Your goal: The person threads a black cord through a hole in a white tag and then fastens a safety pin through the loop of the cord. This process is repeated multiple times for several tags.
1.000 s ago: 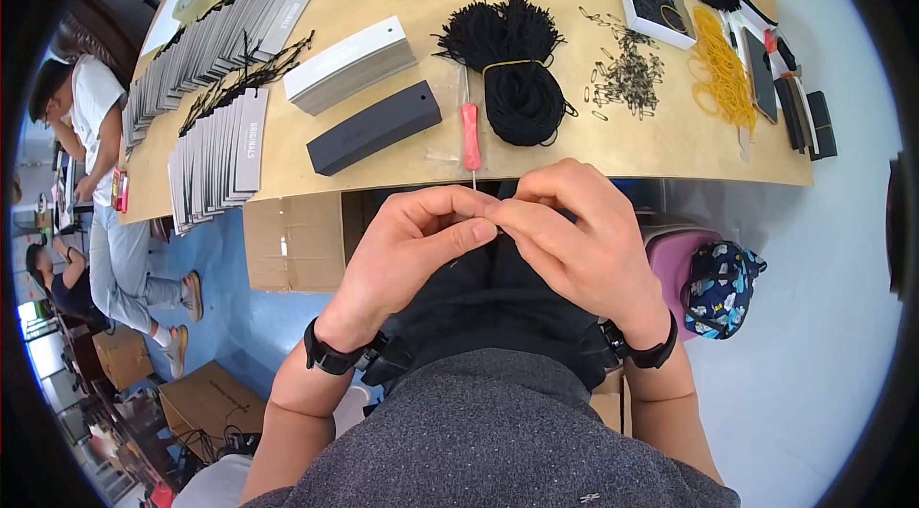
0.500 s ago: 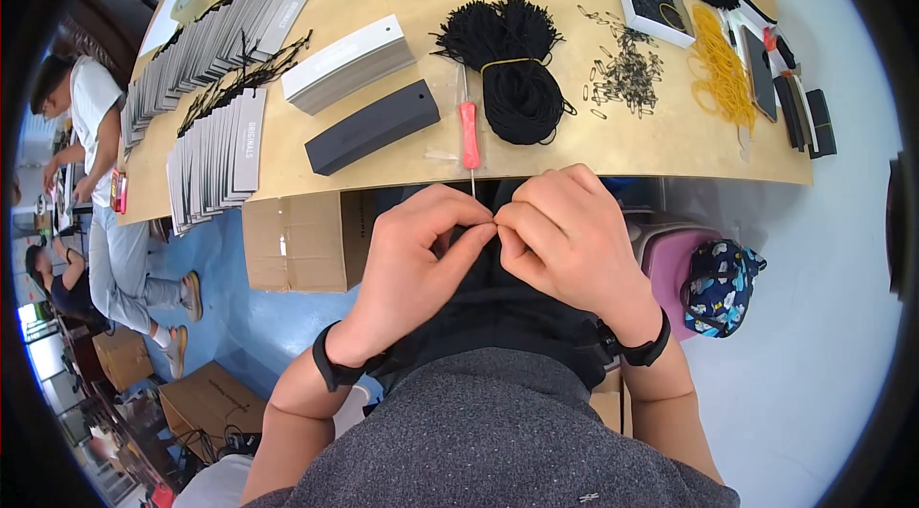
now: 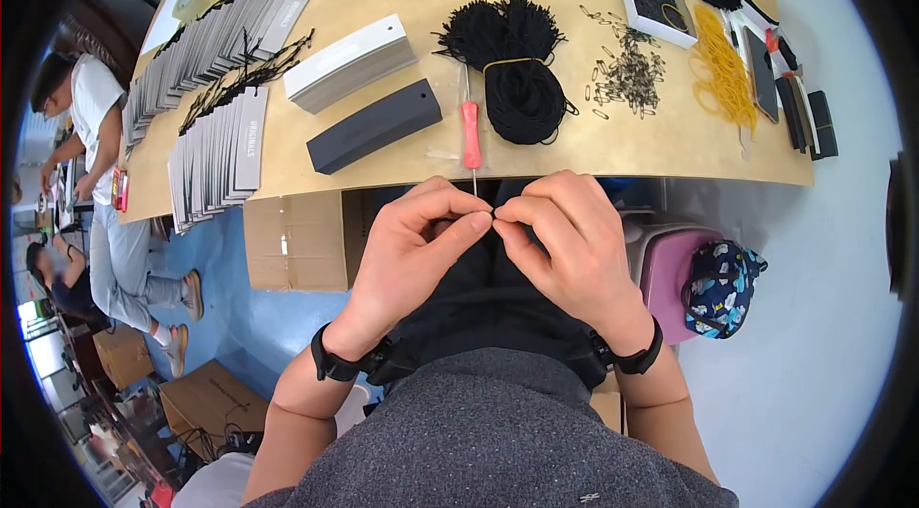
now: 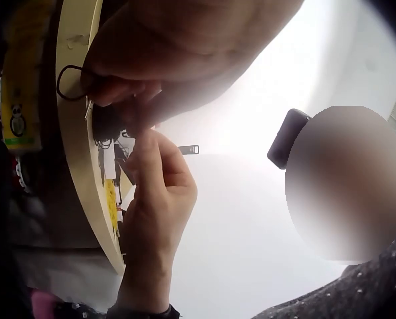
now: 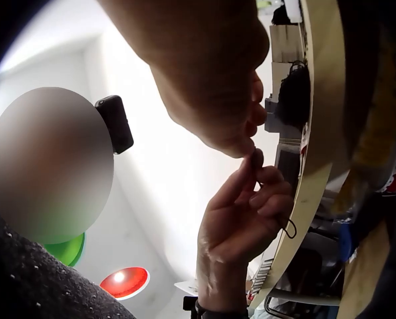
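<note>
My left hand (image 3: 412, 245) and right hand (image 3: 570, 240) meet fingertip to fingertip just in front of the table edge. Between them they pinch a black cord (image 5: 291, 228), whose thin loop sticks out beside the left hand's curled fingers in both wrist views. A small dark bit shows right at the meeting fingertips (image 5: 241, 147); its kind is hidden by the fingers. Beyond the hands lies a red-handled tool (image 3: 470, 135) with a thin metal shaft, one end reaching past the table edge. Next to it is a banded bundle of black cords (image 3: 525, 96).
On the table (image 3: 536, 158) are a grey stack of tags (image 3: 349, 63), a dark stack (image 3: 373, 128), corded tags (image 3: 220, 149), loose safety pins (image 3: 627, 77), a white box (image 3: 661, 10) and yellow rubber bands (image 3: 720, 72). Another person (image 3: 96, 115) stands left.
My right hand has turned slightly and its wrist has come inward, while both sets of fingertips stay together. The person at the left has lowered an arm from the head.
</note>
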A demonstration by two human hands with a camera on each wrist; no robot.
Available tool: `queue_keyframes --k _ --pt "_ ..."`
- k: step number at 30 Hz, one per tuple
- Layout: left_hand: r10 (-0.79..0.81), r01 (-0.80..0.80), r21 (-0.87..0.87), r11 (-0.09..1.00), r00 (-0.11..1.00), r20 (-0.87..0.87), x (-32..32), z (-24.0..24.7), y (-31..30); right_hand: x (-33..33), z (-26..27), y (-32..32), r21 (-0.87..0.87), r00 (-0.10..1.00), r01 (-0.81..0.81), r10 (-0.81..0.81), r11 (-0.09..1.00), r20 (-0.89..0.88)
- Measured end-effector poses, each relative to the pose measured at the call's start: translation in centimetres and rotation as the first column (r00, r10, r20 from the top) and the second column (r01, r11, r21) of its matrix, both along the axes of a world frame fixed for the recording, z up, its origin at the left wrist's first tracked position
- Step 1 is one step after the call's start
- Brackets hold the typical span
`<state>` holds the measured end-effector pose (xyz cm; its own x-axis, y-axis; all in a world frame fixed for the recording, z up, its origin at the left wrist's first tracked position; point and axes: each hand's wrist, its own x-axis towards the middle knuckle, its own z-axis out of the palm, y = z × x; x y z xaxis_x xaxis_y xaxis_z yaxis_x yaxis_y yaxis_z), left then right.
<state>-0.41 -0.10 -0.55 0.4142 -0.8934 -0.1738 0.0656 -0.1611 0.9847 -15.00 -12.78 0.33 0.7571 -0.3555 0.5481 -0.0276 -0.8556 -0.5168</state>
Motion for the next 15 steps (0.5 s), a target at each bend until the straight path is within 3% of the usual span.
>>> queue_keyframes --k 3,5,7,15 --pt "-0.021 0.021 0.011 1.0 0.999 0.038 0.1 -0.1 0.1 0.2 -0.4 0.2 0.102 0.999 0.023 -0.019 0.995 -0.041" --pt "-0.032 0.039 0.072 0.997 0.994 -0.105 0.0 0.4 0.1 0.2 -0.8 0.2 0.161 0.998 0.033 -0.024 0.986 -0.058" --pt "-0.039 0.049 0.075 0.996 0.991 -0.125 0.0 0.2 0.1 0.2 -1.1 0.2 0.373 0.996 0.044 -0.012 0.927 -0.087" --pt "-0.075 0.087 0.051 0.995 0.975 -0.21 0.3 1.1 0.1 -1.1 -0.4 -0.9 0.57 0.998 0.026 0.013 0.821 -0.064"
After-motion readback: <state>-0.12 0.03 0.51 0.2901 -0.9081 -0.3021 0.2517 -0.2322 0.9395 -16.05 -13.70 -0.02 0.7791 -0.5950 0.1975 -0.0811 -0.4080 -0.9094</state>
